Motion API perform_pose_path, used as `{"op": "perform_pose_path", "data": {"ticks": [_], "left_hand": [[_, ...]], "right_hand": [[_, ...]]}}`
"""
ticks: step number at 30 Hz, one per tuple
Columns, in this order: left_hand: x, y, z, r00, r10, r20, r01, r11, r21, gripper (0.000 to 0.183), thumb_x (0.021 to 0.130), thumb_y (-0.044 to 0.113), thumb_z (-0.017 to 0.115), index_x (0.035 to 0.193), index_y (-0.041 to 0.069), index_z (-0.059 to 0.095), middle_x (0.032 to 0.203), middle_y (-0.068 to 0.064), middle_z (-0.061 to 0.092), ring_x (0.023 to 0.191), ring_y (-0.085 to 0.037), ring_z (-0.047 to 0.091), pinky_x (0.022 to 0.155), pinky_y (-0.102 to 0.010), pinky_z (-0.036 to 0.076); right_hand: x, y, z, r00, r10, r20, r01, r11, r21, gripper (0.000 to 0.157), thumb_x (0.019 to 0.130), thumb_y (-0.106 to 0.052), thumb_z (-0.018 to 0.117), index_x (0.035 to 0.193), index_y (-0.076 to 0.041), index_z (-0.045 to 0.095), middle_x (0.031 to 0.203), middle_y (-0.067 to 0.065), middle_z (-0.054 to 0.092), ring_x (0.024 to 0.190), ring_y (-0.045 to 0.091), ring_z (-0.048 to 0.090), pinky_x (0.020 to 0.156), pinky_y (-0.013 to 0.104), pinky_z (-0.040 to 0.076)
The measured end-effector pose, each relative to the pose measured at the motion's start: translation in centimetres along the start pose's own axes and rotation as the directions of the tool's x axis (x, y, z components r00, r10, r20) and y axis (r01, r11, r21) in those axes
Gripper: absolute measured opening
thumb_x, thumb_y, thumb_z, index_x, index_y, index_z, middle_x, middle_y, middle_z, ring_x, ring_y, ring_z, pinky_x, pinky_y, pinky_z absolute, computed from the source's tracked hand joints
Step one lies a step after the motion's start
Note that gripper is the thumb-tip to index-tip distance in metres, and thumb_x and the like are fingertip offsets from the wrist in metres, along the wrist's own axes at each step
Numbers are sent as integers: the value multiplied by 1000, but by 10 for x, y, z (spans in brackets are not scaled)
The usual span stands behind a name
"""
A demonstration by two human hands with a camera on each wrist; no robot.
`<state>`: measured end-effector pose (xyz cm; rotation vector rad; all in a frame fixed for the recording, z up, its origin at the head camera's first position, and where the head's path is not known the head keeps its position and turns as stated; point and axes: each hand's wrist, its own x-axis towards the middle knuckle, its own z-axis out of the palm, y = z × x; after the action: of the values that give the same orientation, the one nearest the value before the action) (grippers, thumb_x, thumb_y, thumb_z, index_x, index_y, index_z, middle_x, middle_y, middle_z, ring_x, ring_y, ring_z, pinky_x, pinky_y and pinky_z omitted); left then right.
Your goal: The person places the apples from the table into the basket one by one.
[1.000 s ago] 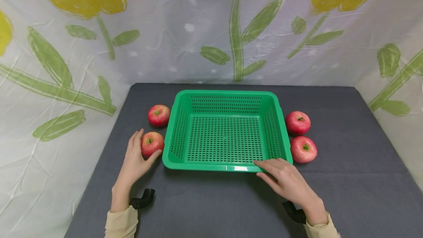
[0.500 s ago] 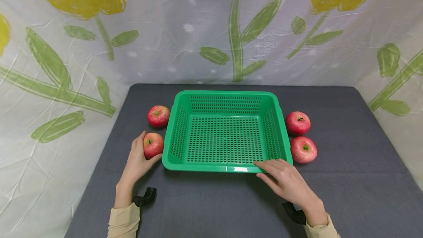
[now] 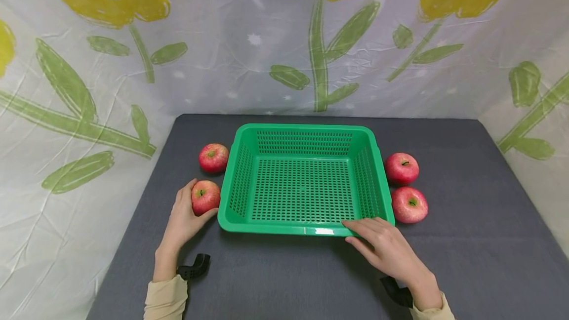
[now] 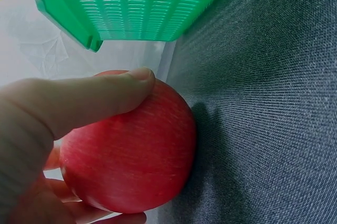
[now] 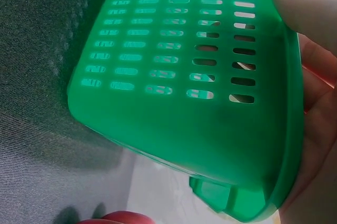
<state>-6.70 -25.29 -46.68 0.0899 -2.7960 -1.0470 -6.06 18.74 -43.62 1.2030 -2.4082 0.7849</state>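
Head view is showing the left hand (image 3: 183, 221) gripping the nearer left apple (image 3: 206, 199), which is sitting just beside the green basket (image 3: 266, 227), close to its near left corner. In the left wrist view, the thumb is lying across one side of the fruit while the fingers are curling round the other — a sound hold, with pressure coming from opposing sides. The apple is seemingly resting on the dark table (image 3: 275, 275), though whether its full weight is bearing there I cannot tell.

Meanwhile the right hand (image 3: 388, 246) is pinching the basket's near rim towards the right corner, thumb outside and fingers reaching over the edge. That grip is probably doing useful work: a light basket is likely to be sliding at a small nudge, so holding firmly without tipping the rim is serving best.

For the left hand, closing evenly and just snugly is suiting such smooth skin; squeezing hard is risking a slip or a bruise. Because apple and rim are lying so close, any lift would be going cleaner straight up than sideways — and the farther left apple (image 3: 214, 158) is sitting near enough for the fingertips to be minding it.
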Motion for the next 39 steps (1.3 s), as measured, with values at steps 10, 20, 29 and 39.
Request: {"op": "perform_pose_path", "data": {"ticks": [10, 20, 29, 39], "left_hand": [[-2, -1, 4, 1000, -3, -30, 4, 1000, 21, 86, 71, 20, 80, 138, -3, 31, 128, -26, 39, 109, -43, 43, 84, -61, 39], [0, 17, -24, 979, -5, -205, -4, 999, -44, 82, 70, 20, 81, 135, -3, 37, 127, -23, 44, 112, -39, 43, 87, -58, 36], [30, 75, -66, 959, 164, -231, -200, 969, -144, 82, 69, 14, 82, 138, 8, 38, 128, -8, 47, 105, -16, 45, 78, -12, 38], [78, 117, -56, 915, 403, -4, -401, 910, -105, 80, 67, 19, 83, 131, 1, 39, 125, -13, 47, 109, -28, 45, 81, -50, 43]], "right_hand": [[-4, -3, -2, 1000, 6, -7, -6, 1000, -9, 29, 87, -23, 65, 113, -10, 66, 98, -4, 67, 86, 9, 62, 78, 27, 44], [-3, -4, -1, 999, -29, -43, 29, 1000, 2, 29, 93, -29, 58, 112, -8, 66, 99, -5, 66, 86, 8, 62, 78, 26, 44], [-1, -2, -2, 1000, -8, -14, 8, 1000, 8, 28, 90, -25, 62, 113, -9, 66, 99, -5, 66, 87, 8, 62, 79, 26, 43], [3, -2, -1, 999, -28, -30, 29, 1000, 8, 28, 89, -24, 64, 113, -9, 66, 98, -5, 66, 86, 8, 62, 78, 26, 44]]}}
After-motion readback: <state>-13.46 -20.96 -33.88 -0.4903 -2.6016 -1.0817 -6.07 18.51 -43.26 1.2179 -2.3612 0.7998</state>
